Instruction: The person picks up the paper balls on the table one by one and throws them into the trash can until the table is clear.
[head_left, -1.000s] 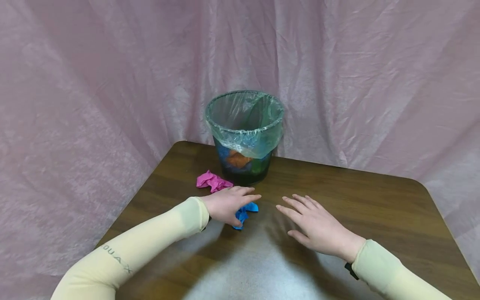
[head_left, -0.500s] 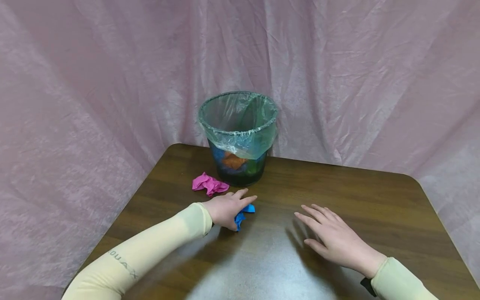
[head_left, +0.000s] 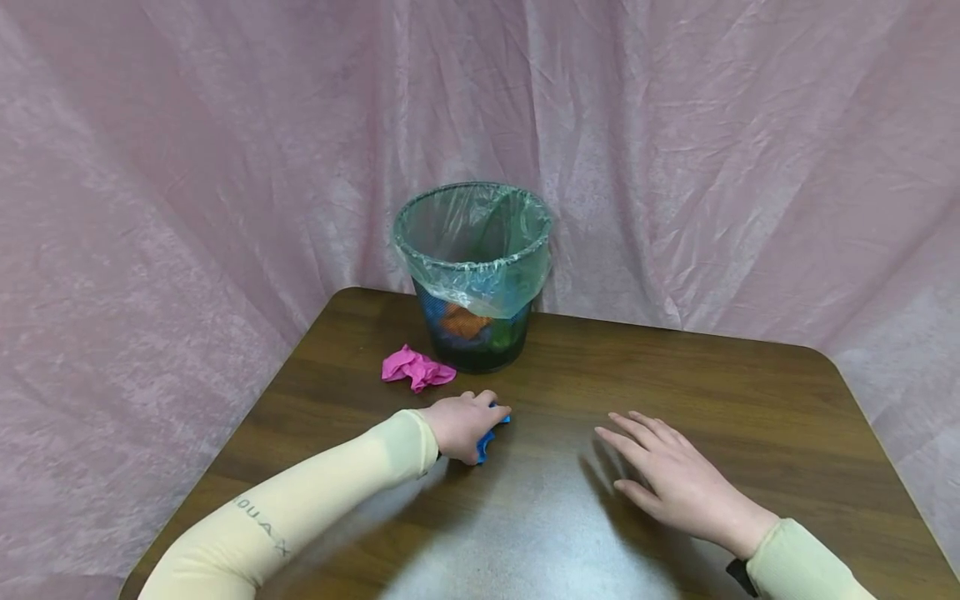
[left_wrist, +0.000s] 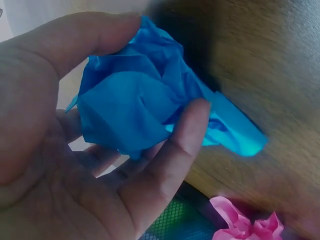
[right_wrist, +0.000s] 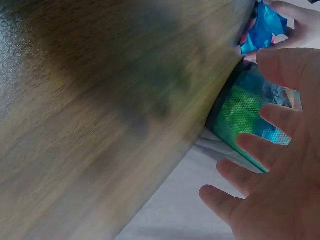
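My left hand [head_left: 459,428] grips a crumpled sheet of blue paper [left_wrist: 130,105] low over the wooden table. In the left wrist view the thumb presses its near side and the fingers curl round the other. One twisted end of the paper sticks out past the fingertips. A crumpled pink paper [head_left: 417,369] lies on the table just beyond that hand, beside the bin's base. Off to the right, my right hand [head_left: 675,479] hovers over the tabletop, palm down, fingers spread and holding nothing.
A mesh waste bin [head_left: 480,354] with a clear greenish liner [head_left: 487,287] stands at the table's back edge. Orange, blue and green crumpled pieces show through its wall. Pink curtains [head_left: 720,167] hang behind the table [head_left: 712,375].
My left hand has closed its fingers round the blue paper, covering more of it. My right hand has drawn away to the right, still spread. The pink paper stays by the bin.
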